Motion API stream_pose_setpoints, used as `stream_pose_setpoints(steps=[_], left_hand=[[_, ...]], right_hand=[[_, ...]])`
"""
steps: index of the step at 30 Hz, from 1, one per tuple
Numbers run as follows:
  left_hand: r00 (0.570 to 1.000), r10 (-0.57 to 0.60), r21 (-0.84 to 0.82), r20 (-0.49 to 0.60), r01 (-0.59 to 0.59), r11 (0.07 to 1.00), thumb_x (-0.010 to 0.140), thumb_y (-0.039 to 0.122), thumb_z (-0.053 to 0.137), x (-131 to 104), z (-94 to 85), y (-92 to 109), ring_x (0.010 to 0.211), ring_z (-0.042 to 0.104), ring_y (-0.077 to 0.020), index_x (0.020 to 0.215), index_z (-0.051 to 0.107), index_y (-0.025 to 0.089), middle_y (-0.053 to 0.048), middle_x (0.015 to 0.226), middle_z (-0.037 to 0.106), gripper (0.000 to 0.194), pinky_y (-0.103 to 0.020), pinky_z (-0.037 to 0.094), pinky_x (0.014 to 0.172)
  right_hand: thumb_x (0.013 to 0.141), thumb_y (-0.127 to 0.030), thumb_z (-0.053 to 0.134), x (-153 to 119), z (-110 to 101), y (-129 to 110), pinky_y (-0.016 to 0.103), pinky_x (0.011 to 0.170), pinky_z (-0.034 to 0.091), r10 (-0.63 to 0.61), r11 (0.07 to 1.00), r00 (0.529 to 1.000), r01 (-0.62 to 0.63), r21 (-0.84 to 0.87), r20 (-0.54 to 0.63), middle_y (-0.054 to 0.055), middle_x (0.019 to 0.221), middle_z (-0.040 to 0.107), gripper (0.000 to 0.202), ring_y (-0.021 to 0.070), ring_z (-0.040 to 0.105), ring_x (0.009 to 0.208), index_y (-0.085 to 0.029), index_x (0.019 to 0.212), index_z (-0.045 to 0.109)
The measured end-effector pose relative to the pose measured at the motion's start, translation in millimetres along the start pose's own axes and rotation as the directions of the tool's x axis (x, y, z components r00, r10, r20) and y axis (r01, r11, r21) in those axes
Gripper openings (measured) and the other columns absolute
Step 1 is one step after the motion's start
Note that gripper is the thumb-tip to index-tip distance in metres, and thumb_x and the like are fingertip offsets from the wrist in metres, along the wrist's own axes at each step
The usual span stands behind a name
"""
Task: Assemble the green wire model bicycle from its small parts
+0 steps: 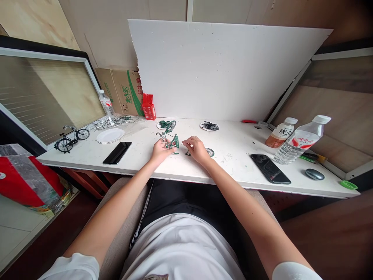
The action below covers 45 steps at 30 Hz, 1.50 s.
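A small green model bicycle (168, 136) is tilted in my left hand (162, 151), whose fingers are wrapped round its frame. One wheel shows at its upper end. Close by on the right, my right hand (198, 148) has its thumb and index finger pinched together, apart from the model; anything between them is too small to make out. A loose green wheel (210, 152) lies on the table beside my right hand, partly hidden by it. A small dark part (188, 153) lies under the right fingers.
Behind my hands stand a plate of green parts (161, 125) and a plate of black parts (209, 126). A black model bicycle (71, 139), a white plate (110, 135) and a phone (117, 153) are at left. Another phone (270, 168), bottles (303, 139) and a mouse (314, 174) are at right.
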<state>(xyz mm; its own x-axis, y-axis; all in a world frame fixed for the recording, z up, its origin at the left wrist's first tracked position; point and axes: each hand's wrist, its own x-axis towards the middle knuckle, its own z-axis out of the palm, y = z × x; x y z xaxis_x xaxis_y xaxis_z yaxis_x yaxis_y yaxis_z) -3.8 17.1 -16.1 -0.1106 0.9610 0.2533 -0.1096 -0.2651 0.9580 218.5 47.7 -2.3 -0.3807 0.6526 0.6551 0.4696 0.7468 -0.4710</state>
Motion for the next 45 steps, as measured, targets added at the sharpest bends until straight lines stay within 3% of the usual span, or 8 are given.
stream_pose_setpoints(steps=[9, 26, 45], left_hand=[[1.000, -0.014, 0.029, -0.007, 0.014, 0.999, 0.056, 0.031, 0.100, 0.3, 0.6, 1.4, 0.099, 0.078, -0.0255, 0.104, 0.057, 0.021, -0.011, 0.109, 0.078, 0.065, -0.042, 0.062, 0.094], [1.000, -0.023, 0.018, 0.001, 0.023, 1.000, 0.056, 0.030, 0.100, 0.1, 1.5, -1.5, 0.099, 0.078, -0.0261, 0.102, 0.055, 0.021, -0.011, 0.111, 0.078, 0.065, -0.044, 0.062, 0.095], [1.000, -0.012, 0.031, 0.011, 0.012, 0.999, 0.057, 0.032, 0.101, 1.4, -0.3, -4.8, 0.102, 0.078, -0.0264, 0.105, 0.056, 0.021, -0.013, 0.114, 0.078, 0.066, -0.045, 0.063, 0.096]], right_hand=[[0.099, -0.009, 0.067, -3.2, 4.1, -3.2, 0.036, 0.088, 0.057, -0.031, 0.998, 1.000, 0.031, 0.050, 0.002, 0.005, 0.097, 0.083, 0.022, 0.0224, 0.075, 0.094, -0.024, 0.102, 0.084], [0.100, -0.008, 0.058, -2.2, -4.3, -23.3, 0.032, 0.091, 0.052, 0.054, 0.981, 0.987, -0.024, -0.192, 0.153, 0.008, 0.107, 0.082, 0.030, 0.0214, 0.071, 0.103, -0.022, 0.107, 0.083], [0.103, -0.010, 0.057, -1.6, -3.6, -25.9, 0.030, 0.087, 0.050, 0.047, 0.971, 0.986, -0.008, -0.239, 0.158, 0.008, 0.106, 0.080, 0.029, 0.0208, 0.069, 0.101, -0.022, 0.106, 0.083]])
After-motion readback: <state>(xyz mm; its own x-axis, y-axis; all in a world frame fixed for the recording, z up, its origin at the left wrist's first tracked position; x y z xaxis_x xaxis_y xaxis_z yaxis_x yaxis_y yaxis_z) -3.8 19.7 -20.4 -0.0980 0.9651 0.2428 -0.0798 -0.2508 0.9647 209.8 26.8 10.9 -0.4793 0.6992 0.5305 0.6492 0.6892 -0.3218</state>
